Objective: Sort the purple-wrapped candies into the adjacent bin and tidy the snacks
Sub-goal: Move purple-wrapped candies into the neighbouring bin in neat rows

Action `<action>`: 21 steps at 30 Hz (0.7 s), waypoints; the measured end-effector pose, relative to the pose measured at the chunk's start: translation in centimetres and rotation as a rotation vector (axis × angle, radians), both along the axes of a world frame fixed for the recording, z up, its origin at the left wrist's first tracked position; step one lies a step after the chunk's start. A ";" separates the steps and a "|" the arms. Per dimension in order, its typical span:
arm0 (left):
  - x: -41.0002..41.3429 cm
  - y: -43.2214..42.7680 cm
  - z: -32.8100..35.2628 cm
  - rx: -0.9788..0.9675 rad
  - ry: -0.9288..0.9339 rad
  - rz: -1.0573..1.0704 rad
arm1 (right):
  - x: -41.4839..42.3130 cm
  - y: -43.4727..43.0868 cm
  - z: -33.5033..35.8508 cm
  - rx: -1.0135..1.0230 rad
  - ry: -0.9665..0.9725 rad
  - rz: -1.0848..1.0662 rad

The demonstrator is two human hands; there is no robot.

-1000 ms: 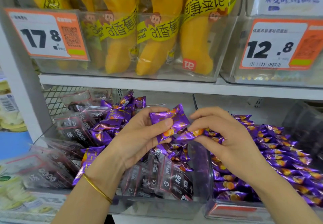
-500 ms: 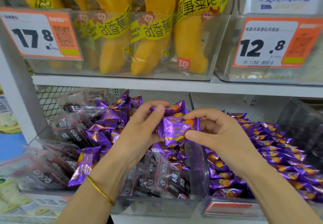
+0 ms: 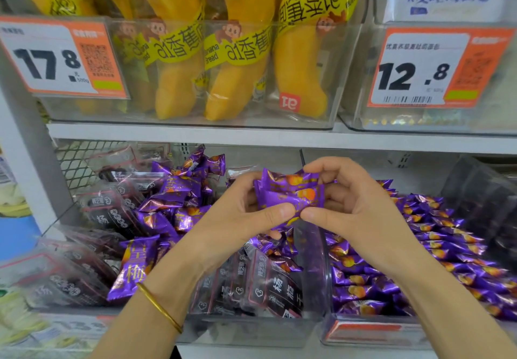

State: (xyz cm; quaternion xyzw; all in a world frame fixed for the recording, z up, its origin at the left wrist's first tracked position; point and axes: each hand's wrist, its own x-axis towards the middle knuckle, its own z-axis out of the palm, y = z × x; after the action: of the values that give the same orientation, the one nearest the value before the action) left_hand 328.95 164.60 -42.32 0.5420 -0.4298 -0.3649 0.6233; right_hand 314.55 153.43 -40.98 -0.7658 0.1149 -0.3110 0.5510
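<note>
I saw the left hand (image 3: 240, 218) and right hand (image 3: 355, 213) both pinching a clump of candies (image 3: 288, 193) held crosswise between them, the bin (image 3: 363, 330) lying below and just right of the right hand, nearer it.

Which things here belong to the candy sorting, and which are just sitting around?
Job: purple foil-wrapped candies held by left hand and right hand; stray purple candies among dark plastic snack packets; clear plastic right bin of purple candies.
Bystanders: yellow banana bread packs; orange-and-white price tags.
</note>
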 end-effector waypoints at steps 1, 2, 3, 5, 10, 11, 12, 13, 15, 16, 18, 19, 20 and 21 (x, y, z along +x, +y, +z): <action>-0.1 0.0 0.0 0.013 -0.024 -0.002 | -0.1 -0.2 0.0 -0.021 0.006 -0.001; -0.1 0.0 0.1 0.020 -0.049 0.000 | -0.2 -0.3 0.0 -0.039 0.023 0.002; -0.2 0.0 0.1 0.023 -0.080 0.000 | -0.3 -0.5 0.0 -0.055 0.049 0.007; -0.3 0.0 0.2 0.030 -0.148 -0.003 | -0.5 -0.8 0.0 -0.070 0.105 0.010; -0.4 0.0 0.2 0.023 -0.217 -0.014 | -1.1 -1.5 -0.1 -0.172 0.167 -0.003; -0.4 -0.1 0.2 0.021 -0.226 -0.023 | -1.2 -1.6 -0.2 -0.165 0.163 0.022; -0.4 -0.2 0.1 0.015 -0.234 -0.034 | -1.3 -1.7 -0.2 -0.117 0.152 0.064; -0.5 -0.3 0.0 0.001 -0.241 -0.043 | -1.4 -1.9 -0.2 -0.049 0.135 0.110; -0.7 -0.7 -0.1 -0.029 -0.246 -0.050 | -1.8 -2.0 0.0 0.046 0.104 0.167; -0.8 -1.0 -0.3 -0.037 -0.262 -0.045 | -1.9 -2.1 0.1 0.061 0.093 0.171; -1.0 -1.7 -0.6 -0.042 -0.323 -0.010 | -2.2 -2.4 0.2 0.086 0.065 0.143; -1.2 -2.1 -0.7 -0.043 -0.350 0.009 | -2.4 -2.6 0.1 0.098 0.045 0.126; -1.4 -2.5 -0.8 -0.044 -0.367 0.027 | -2.6 -2.9 0.0 0.108 0.024 0.110; -1.8 -3.0 -0.8 -0.047 -0.382 0.044 | -2.9 -3.1 -0.1 0.116 0.000 0.091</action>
State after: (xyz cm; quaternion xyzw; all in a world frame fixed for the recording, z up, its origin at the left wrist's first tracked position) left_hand 327.19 161.65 -43.12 0.5958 -0.5366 -0.2316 0.5508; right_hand 311.67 150.33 -41.05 -0.7372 0.0980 -0.2783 0.6079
